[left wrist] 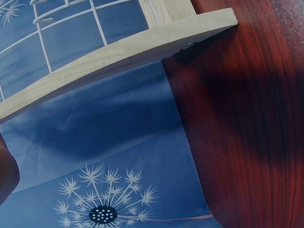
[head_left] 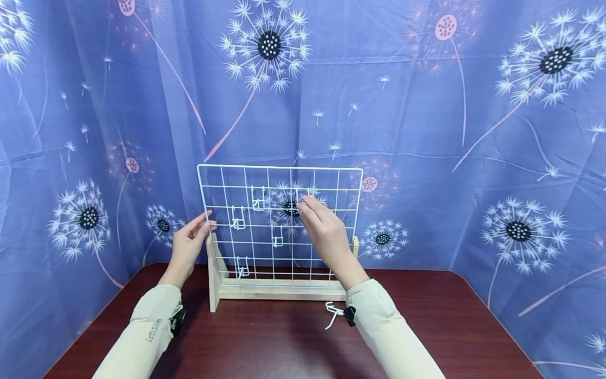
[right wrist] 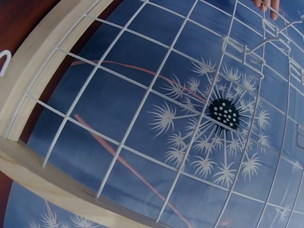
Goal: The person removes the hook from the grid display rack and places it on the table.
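Note:
A white wire grid panel (head_left: pixel 326 258) stands upright in a wooden stand (head_left: pixel 284 292). My left hand (head_left: pixel 185 247) pinches the panel's left edge between thumb and fingers; its fingertips (right wrist: pixel 267 6) show at the top of the right wrist view. In front of the panel's upper right part, my right hand (head_left: pixel 326 231) has curled fingers pinching a small white wire hook (head_left: pixel 310 192), mostly hidden by the hand. Several more hooks hang on the grid, among them an upper hook (head_left: pixel 258 202), a lower hook (head_left: pixel 243 269) and a middle hook (right wrist: pixel 254 59).
One loose white hook (head_left: pixel 334 314) lies on the dark red table (head_left: pixel 265 337), beside the right sleeve. Behind the table hangs a blue curtain (head_left: pixel 402 116) with dandelion prints. The stand's left side piece (left wrist: pixel 118 52) crosses the left wrist view.

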{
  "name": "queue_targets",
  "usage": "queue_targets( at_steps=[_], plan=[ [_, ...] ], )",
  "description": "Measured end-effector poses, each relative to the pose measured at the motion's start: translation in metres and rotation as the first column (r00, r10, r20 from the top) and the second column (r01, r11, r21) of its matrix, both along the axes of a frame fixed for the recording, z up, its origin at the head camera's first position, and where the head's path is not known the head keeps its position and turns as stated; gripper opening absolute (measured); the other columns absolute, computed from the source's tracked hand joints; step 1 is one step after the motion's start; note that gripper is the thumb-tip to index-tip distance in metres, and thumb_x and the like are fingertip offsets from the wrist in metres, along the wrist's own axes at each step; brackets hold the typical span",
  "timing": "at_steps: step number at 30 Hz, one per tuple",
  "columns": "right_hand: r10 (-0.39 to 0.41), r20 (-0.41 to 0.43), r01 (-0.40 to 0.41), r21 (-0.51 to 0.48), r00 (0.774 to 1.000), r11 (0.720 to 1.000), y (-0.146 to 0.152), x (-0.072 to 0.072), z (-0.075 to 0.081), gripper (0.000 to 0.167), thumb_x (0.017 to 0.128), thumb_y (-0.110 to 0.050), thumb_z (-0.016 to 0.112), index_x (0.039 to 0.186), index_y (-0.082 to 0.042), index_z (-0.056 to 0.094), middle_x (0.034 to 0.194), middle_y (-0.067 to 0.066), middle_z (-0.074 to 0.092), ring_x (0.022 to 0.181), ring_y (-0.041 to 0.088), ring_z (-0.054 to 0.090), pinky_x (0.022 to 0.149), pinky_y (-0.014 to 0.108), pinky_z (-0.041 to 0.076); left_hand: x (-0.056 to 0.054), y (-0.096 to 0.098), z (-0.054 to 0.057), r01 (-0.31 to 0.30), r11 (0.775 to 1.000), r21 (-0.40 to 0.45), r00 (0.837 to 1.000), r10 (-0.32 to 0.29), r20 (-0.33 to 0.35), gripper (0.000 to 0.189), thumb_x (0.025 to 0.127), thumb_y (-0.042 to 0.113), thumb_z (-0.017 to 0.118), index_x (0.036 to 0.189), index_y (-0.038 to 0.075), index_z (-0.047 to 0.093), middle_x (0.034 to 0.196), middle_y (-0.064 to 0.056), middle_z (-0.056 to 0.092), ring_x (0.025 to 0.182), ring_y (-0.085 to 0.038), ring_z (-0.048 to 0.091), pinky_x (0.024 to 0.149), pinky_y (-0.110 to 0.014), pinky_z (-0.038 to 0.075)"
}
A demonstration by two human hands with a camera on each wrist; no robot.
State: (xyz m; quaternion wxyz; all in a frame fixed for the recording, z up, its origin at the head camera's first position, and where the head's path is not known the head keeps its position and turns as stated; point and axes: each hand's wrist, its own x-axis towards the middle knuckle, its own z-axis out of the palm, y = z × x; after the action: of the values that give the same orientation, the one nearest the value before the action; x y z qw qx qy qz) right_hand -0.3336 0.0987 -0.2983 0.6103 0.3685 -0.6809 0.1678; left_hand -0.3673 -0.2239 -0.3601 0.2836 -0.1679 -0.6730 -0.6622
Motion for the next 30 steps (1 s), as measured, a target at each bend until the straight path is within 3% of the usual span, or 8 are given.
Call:
queue_targets(
  at_steps=[5, 18, 23, 30],
  plan=[
    [0.000, -0.001, 0.000, 0.006, 1.000, 1.000, 0.005, 0.004, -0.006, 0.023, 0.083, -0.001, 0.072, 0.106, -0.001, 0.070, 0.113, 0.017, 0.067, 0.107, 0.030, 0.064, 0.093, 0.036, 0.052, -0.001, 0.000, 0.000, 0.002, 1.000, -0.005, 1.000, -0.002, -0.001, 0.038, 0.097, 0.009, 0.057, 0.133, -0.004, 0.054, 0.095, 0.010, 0.072, 0.087, -0.003, 0.068, 0.077, -0.012, 0.051],
    [-0.010, -0.012, 0.010, 0.059, 1.000, 0.998, 0.017, 0.010, -0.025, 0.017, 0.094, -0.008, 0.061, 0.107, -0.002, 0.070, 0.115, 0.014, 0.067, 0.107, 0.029, 0.064, 0.093, 0.035, 0.051, 0.000, -0.001, 0.001, -0.009, 1.000, -0.006, 1.000, 0.009, 0.008, 0.038, 0.097, 0.011, 0.057, 0.133, -0.003, 0.055, 0.094, 0.012, 0.071, 0.086, -0.001, 0.067, 0.078, -0.011, 0.051],
    [-0.005, -0.019, 0.007, 0.083, 1.000, 0.997, 0.022, 0.013, -0.034, 0.024, 0.101, -0.014, 0.050, 0.106, -0.001, 0.070, 0.113, 0.015, 0.067, 0.106, 0.030, 0.065, 0.091, 0.036, 0.053, 0.001, 0.000, 0.002, -0.005, 1.000, 0.007, 1.000, 0.005, 0.013, 0.037, 0.097, 0.010, 0.057, 0.133, -0.001, 0.056, 0.095, 0.008, 0.072, 0.086, -0.002, 0.068, 0.078, -0.012, 0.051],
    [0.027, -0.007, -0.026, 0.160, 1.000, 0.987, 0.031, 0.019, -0.049, 0.028, 0.102, -0.013, 0.046, 0.107, 0.002, 0.069, 0.112, 0.019, 0.066, 0.104, 0.033, 0.065, 0.089, 0.040, 0.054, 0.005, 0.002, 0.005, -0.008, 1.000, 0.019, 0.999, 0.007, 0.046, 0.037, 0.097, 0.006, 0.055, 0.133, -0.002, 0.055, 0.098, 0.000, 0.072, 0.085, -0.001, 0.068, 0.078, -0.012, 0.051]
  ],
)
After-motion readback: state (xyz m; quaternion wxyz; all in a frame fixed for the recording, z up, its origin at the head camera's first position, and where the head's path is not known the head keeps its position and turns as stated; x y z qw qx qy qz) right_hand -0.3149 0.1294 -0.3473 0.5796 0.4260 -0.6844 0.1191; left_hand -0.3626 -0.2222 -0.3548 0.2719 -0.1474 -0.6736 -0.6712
